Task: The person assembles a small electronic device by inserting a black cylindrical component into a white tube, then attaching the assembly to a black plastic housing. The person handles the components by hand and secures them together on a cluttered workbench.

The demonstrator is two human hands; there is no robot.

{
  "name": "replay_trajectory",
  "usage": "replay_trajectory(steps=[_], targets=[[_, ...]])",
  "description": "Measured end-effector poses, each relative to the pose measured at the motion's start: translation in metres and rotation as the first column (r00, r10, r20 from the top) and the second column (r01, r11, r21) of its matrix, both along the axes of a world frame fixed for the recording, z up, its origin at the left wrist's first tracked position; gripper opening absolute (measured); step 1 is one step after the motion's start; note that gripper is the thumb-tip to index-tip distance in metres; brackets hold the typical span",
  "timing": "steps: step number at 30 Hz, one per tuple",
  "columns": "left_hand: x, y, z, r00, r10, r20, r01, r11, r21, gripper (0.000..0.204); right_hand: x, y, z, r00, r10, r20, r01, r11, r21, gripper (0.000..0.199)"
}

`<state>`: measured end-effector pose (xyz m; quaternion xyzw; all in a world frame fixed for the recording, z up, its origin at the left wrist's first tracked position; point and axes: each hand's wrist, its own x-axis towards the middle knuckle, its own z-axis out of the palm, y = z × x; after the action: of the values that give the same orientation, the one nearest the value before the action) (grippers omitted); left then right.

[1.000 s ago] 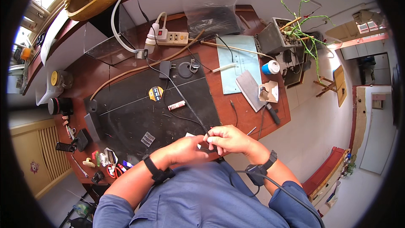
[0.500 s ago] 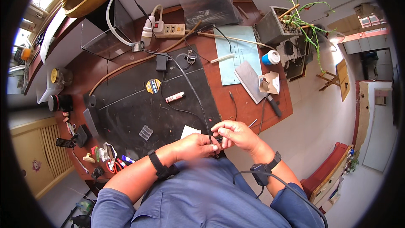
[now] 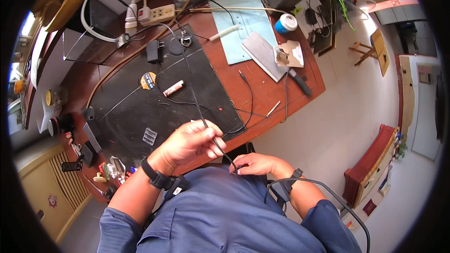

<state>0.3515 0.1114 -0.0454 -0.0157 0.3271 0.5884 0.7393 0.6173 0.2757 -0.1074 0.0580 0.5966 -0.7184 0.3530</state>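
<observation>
A long black cable (image 3: 193,84) runs down across the table from the area of the power strip. My left hand (image 3: 192,141), raised over the front edge of the black mat, pinches this cable between thumb and fingers. Below it the cable carries on to my right hand (image 3: 257,164), which is low against my shirt with fingers closed around the cable's lower part. The cable's end is hidden there. Another thin dark cord (image 3: 251,98) with a small plug lies on the wood just beyond my hands.
On the black mat (image 3: 126,117) lie a power adapter (image 3: 153,51), a small white-and-red tube (image 3: 174,88) and a clear plastic piece (image 3: 149,136). A grey notebook (image 3: 262,56), a blue cup (image 3: 286,23) and a black-handled tool (image 3: 300,83) sit at the right. A power strip (image 3: 161,15) stands behind.
My left hand has moved up and left along the cable, while my right hand has dropped toward my shirt. The hands are farther apart, and the whole view has shifted.
</observation>
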Motion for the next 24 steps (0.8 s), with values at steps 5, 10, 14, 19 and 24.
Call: replay_trajectory(steps=[5,10,14,19,24], targets=[[-0.009,0.02,0.007,0.965,0.237,0.113,-0.247,0.965,0.091,0.027,0.02,-0.012,0.005,0.997,-0.024,-0.07,0.029,0.998,0.061,0.032],[-0.018,0.034,0.009,0.965,0.26,0.027,-0.26,0.951,0.166,0.036,0.012,0.024,0.074,0.989,-0.142,-0.03,0.144,0.985,0.09,0.026],[0.007,0.046,0.035,0.951,-0.197,-0.24,0.22,0.972,0.076,0.048,-0.002,0.053,0.14,0.894,-0.447,0.027,0.445,0.881,-0.161,0.017],[0.043,0.069,0.061,0.519,-0.462,-0.719,0.766,0.625,0.151,0.048,-0.031,0.077,0.181,0.719,-0.693,0.051,0.636,0.626,-0.451,0.017],[0.044,0.073,0.092,0.64,-0.404,-0.653,0.726,0.595,0.344,0.025,-0.057,0.09,0.183,0.652,-0.755,-0.061,0.652,0.601,-0.462,0.057]])
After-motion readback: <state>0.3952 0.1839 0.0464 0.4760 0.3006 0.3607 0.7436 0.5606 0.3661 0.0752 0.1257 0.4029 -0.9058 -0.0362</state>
